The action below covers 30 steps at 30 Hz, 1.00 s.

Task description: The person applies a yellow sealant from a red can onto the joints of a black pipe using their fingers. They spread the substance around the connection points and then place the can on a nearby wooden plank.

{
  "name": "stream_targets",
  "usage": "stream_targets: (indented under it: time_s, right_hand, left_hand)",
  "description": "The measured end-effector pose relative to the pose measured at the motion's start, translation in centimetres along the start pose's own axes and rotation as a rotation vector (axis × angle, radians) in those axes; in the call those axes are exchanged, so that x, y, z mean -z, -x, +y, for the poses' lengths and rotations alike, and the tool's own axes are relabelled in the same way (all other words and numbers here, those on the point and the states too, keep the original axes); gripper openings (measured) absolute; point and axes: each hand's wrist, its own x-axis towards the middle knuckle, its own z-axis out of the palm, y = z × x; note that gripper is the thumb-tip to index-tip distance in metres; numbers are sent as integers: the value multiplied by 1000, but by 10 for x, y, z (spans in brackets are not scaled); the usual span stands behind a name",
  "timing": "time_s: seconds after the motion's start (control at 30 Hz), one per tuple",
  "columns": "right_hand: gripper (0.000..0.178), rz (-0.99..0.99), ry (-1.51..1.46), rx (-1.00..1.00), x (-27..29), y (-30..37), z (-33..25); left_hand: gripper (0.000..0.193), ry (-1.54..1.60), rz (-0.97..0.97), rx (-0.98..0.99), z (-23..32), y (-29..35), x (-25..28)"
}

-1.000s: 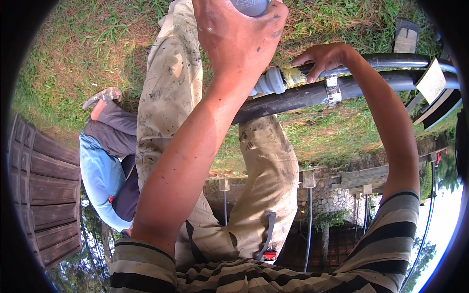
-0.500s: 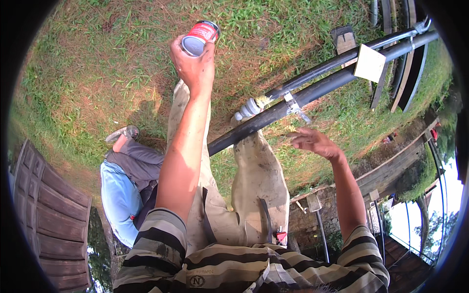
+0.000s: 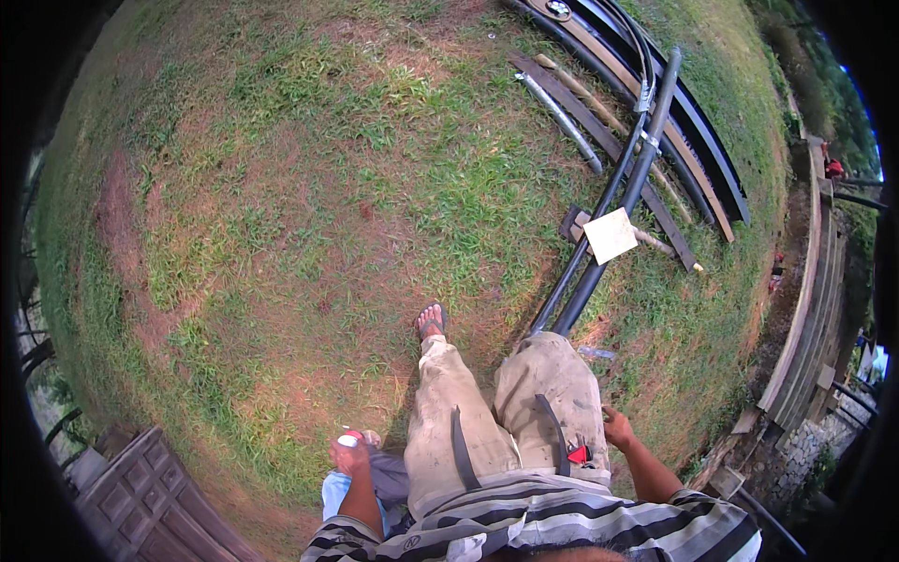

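I note left hand (image 3: 349, 458) curled round red-and-white can (image 3: 349, 440); right hand (image 3: 618, 429) beside trousers (image 3: 552, 393), opening and hold unclear. Black pipes (image 3: 641, 171) nearer the lawn's (image 3: 309, 215) right edge.

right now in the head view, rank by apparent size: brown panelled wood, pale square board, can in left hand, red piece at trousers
1. Brown panelled wood, clearly largest
2. Pale square board
3. Can and red piece: too alike to rank, as the left hand partly hides the can

Can (image 3: 348, 440) at left, board (image 3: 610, 236) on pipes (image 3: 581, 298)
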Motion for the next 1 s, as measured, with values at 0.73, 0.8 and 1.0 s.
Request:
stream_targets:
  time_s: [0.73, 0.8, 1.0]
  right_hand:
    - [67, 240, -1070, 44, 282, -183, -299]
    - [66, 387, -1010, 157, 344, -209, -326]
    - [71, 399, -1176, 337, 528, -232, -442]
  left_hand:
    - [79, 207, 314, -1008, 802, 56, 312]
    - [79, 170, 261, -1096, 871, 141, 350]
    - [79, 242, 277, -1110, 960, 137, 420]
